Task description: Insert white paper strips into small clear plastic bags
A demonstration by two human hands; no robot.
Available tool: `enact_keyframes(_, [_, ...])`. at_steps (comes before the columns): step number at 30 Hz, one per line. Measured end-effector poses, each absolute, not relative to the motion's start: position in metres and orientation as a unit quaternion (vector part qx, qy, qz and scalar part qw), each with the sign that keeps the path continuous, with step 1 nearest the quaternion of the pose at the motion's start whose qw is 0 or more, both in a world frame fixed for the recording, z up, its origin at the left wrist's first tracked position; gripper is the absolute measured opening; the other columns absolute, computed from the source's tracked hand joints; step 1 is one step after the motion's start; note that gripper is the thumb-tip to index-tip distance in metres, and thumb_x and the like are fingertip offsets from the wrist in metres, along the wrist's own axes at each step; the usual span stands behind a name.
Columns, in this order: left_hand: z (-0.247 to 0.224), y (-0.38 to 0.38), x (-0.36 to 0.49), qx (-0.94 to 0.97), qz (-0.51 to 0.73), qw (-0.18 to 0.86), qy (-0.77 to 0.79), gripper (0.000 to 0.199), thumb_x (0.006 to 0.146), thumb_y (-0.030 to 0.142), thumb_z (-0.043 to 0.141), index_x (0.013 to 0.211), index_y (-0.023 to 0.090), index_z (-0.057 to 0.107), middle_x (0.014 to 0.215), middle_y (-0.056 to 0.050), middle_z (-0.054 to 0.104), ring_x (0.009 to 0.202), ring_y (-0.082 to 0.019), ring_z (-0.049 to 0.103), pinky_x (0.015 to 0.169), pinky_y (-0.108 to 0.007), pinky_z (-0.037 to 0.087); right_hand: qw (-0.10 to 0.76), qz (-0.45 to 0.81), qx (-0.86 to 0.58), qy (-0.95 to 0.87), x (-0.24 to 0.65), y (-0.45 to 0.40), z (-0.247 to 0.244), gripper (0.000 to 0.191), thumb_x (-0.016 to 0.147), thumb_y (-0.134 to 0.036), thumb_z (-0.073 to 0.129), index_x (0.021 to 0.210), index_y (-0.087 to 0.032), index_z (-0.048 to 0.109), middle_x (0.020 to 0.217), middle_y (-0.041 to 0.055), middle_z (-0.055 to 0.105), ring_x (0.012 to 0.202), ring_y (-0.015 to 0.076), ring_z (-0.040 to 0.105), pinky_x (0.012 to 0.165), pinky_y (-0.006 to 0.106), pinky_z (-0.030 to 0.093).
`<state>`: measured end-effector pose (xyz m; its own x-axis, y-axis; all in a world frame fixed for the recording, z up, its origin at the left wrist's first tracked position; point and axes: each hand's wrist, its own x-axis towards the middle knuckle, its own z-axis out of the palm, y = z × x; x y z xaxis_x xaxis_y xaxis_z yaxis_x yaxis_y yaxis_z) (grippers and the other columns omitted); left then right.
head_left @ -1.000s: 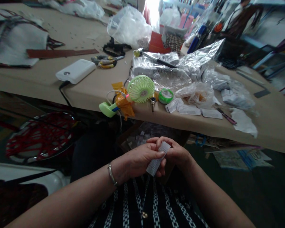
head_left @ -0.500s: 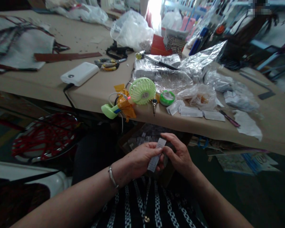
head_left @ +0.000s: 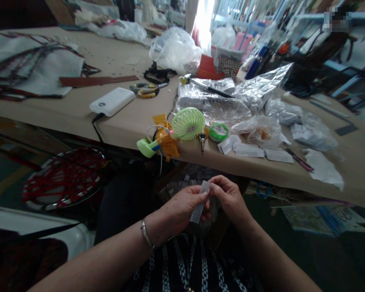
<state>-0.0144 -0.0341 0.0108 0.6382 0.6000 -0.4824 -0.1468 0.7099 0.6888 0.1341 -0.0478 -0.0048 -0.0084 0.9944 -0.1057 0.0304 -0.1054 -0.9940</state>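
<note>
A narrow white printed label strip [head_left: 197, 212] is pinched between the thumb and fingers of my left hand [head_left: 187, 202], low in front of my body. My right hand [head_left: 228, 194] has its thumb and forefinger pressed together at the strip's upper end. Below both hands, an open box holds clear plastic pieces [head_left: 178, 182], partly hidden by the hands. On the table edge above lie more white label strips [head_left: 249, 150], a green round tub [head_left: 218, 132] and a small screwdriver-like tool [head_left: 202, 142].
A green fan [head_left: 188, 123] stands at the table [head_left: 121, 132] edge. Behind are a hammer [head_left: 209, 87], plastic-wrapped packs [head_left: 228, 107], pliers [head_left: 146, 90] and a white power bank [head_left: 112, 101]. Purple-handled tweezers [head_left: 301, 160] lie right. A red-strapped round stool [head_left: 63, 178] stands left.
My right thumb and forefinger have closed onto the strip's upper end. The whole view has shifted slightly, so the table items appear lower and farther right.
</note>
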Motion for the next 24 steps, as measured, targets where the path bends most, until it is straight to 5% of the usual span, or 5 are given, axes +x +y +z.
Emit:
enact_keyframes(10, [0.005,-0.023,-0.015,0.367,0.276,0.798,0.391,0.026,0.079,0.037,0.054,0.065,0.015,0.053,0.055,0.001,0.052,0.048,-0.01,0.048,0.051,-0.022,0.036,0.452,0.549,-0.54,-0.451,0.124,-0.024,-0.003,0.015,0.074,-0.03,0.061,0.069,-0.016,0.058,0.059,-0.0032,0.055,0.052,0.0089,0.048,0.051,0.021,0.039])
enact_keyframes(18, [-0.002,0.013,-0.018,0.516,0.351,0.632,0.46,0.017,0.076,0.027,0.056,0.078,0.014,0.065,0.074,-0.002,0.062,0.07,-0.014,0.053,0.063,-0.023,0.04,0.447,0.436,-0.569,-0.536,0.125,0.004,0.004,0.014,0.074,-0.029,0.058,0.067,-0.016,0.056,0.06,-0.0041,0.049,0.055,0.0083,0.043,0.051,0.019,0.036])
enact_keyframes(24, [0.008,0.028,-0.015,0.605,0.38,0.515,0.474,0.019,0.08,0.027,0.051,0.076,0.015,0.065,0.07,-0.001,0.063,0.067,-0.014,0.054,0.062,-0.022,0.04,0.437,0.374,-0.576,-0.58,0.127,0.014,0.009,0.014,0.075,-0.029,0.055,0.07,-0.016,0.058,0.062,-0.0028,0.053,0.057,0.0102,0.047,0.054,0.02,0.039])
